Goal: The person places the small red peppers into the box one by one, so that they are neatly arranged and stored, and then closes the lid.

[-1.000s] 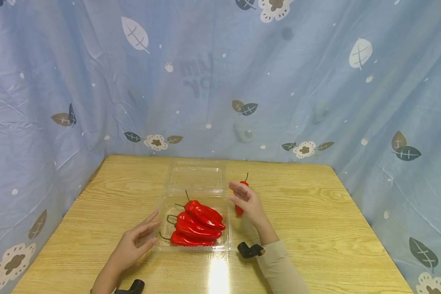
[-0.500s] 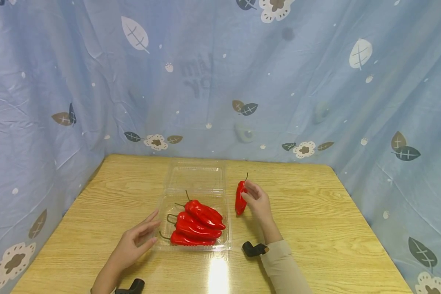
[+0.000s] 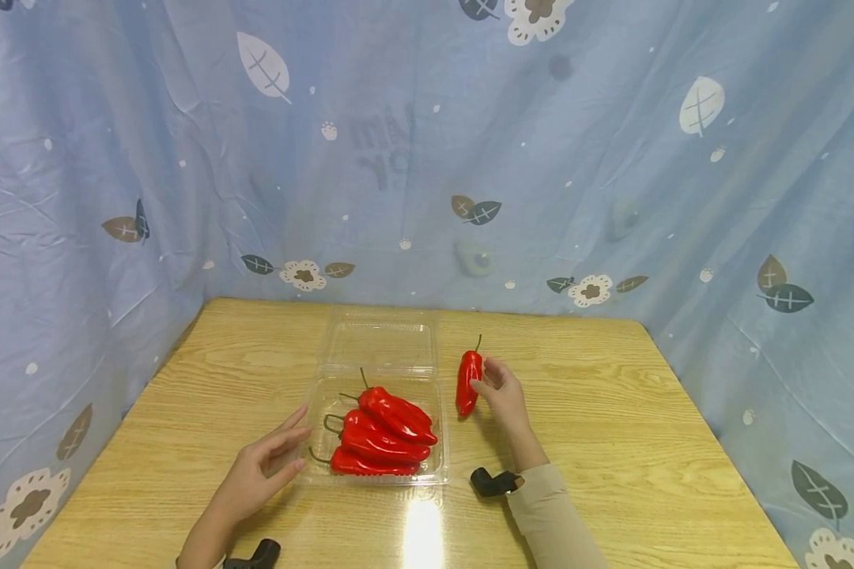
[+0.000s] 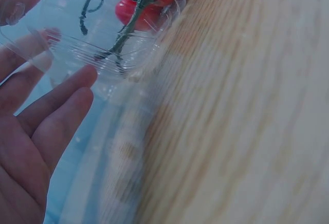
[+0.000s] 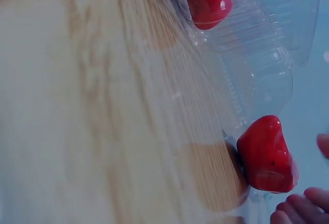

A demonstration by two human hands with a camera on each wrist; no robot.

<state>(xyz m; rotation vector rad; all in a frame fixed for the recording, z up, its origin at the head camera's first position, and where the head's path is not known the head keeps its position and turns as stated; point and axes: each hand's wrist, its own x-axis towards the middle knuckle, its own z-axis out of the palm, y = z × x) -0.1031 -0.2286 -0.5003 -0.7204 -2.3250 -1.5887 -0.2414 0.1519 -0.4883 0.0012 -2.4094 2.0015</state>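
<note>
Several red peppers with dark green stems lie side by side in a clear plastic clamshell box. My left hand is at the box's left side, fingers extended; in the left wrist view, its fingertips are right at the clear wall. A single red pepper lies on the table to the right of the box, its stem pointing away from me. Beside this pepper's right side is my right hand, with relaxed fingers and thumb apart. The right wrist view shows its fingers close by the pepper's tip.
The box's clear lid is folded back flat behind it. A wooden table carries everything, and a blue patterned curtain encloses its back and sides. Black wrist mounts stick out by both forearms.
My right hand has moved rightward from in front of the single pepper to its right side, uncovering more of it. The pepper and my left hand stay in place.
</note>
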